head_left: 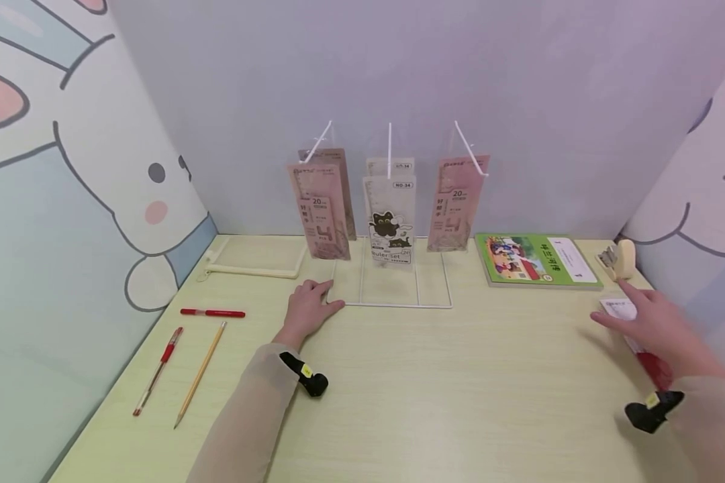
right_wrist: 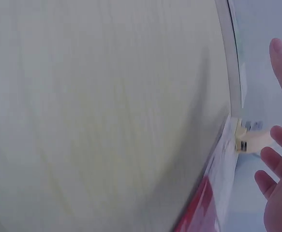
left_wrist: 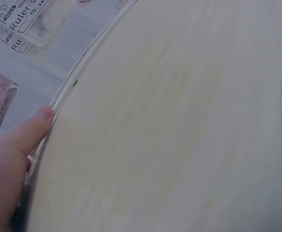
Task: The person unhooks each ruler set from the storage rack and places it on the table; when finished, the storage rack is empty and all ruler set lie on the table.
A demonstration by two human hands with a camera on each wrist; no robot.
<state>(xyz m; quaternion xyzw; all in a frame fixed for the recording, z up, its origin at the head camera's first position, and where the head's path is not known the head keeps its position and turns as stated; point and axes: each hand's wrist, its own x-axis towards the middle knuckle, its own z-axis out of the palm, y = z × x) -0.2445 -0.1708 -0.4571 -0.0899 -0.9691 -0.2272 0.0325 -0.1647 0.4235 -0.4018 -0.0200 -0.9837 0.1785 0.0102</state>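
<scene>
A white wire display rack stands at the back middle, with flat ruler-set packs hanging from its three hooks. My left hand holds the front left corner of its base between thumb and fingers; in the left wrist view the thumb lies along the wire. At the right, my right hand hovers with fingers spread over a white-and-red flat pack, partly hiding it. Just past its fingertips sits a small cream hole punch with a metal part. Nothing is between the right fingers.
A green picture book lies at the back right. On the left lie a red pen, a clear pen with red cap, a pencil and a cream-framed mesh pouch. Walls close in the back and both sides.
</scene>
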